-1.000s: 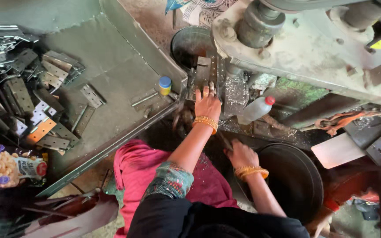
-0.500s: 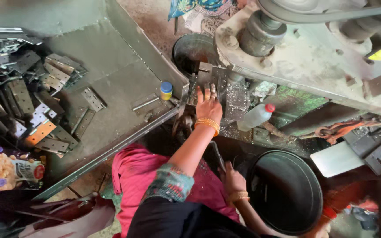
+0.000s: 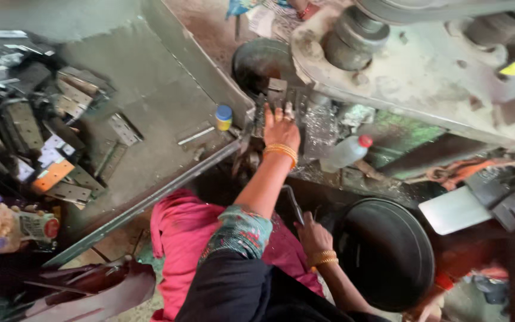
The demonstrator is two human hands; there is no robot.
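Grey steel fills most of the view: a heavy press machine (image 3: 424, 89) stands at the upper right, and a dusty sheet-metal worktop (image 3: 150, 89) slopes away at the left. The left hand (image 3: 281, 128) lies flat, fingers stretched forward, pressing on a small metal piece (image 3: 277, 94) at the press bed, just under the machine's body. The right hand (image 3: 312, 235) is curled around a thin metal rod (image 3: 293, 204) that rises at a slant beside the person's pink-clad lap; its grip looks closed, though the fingertips are hidden. Both wrists carry gold bangles.

A small yellow jar with a blue cap (image 3: 224, 117) stands upright on the worktop near its edge, close to the left hand. A clear plastic bottle with a red cap (image 3: 347, 153) lies tilted just right of that hand. A round black pan (image 3: 388, 253) sits near the right hand. Flat punched metal plates (image 3: 61, 149) lie heaped at the far left, and a purple and cream snack packet (image 3: 10, 226) rests at the lower left.
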